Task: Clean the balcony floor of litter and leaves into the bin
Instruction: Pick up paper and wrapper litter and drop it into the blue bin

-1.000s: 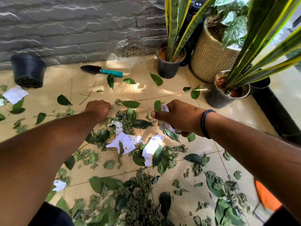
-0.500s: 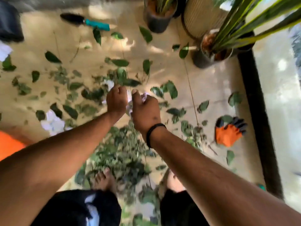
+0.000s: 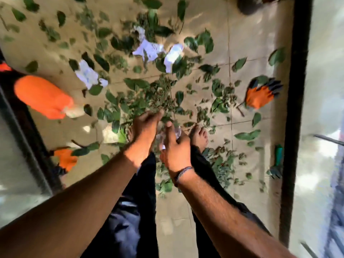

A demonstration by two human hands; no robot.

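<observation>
Green leaves (image 3: 162, 95) and crumpled white paper scraps (image 3: 149, 49) lie scattered over the beige tiled floor (image 3: 242, 34). My left hand (image 3: 145, 125) is closed around a bunch of leaves just above the floor. Beside it, my right hand (image 3: 175, 146), with a dark wristband, grips crumpled white paper (image 3: 177, 132). Both hands hover close together over my bare foot (image 3: 199, 135). No bin can be made out in this blurred view.
An orange object (image 3: 42, 95) lies at the left by a dark door frame (image 3: 22, 116). Orange work gloves lie at the right (image 3: 260, 94) and lower left (image 3: 65, 159). A green-handled tool (image 3: 277, 161) rests by the black edge strip (image 3: 296, 90) on the right.
The view has tilted down and back toward my legs. Both hands drew together and pulled in toward my feet, still holding paper and leaves; the potted plants have left the view.
</observation>
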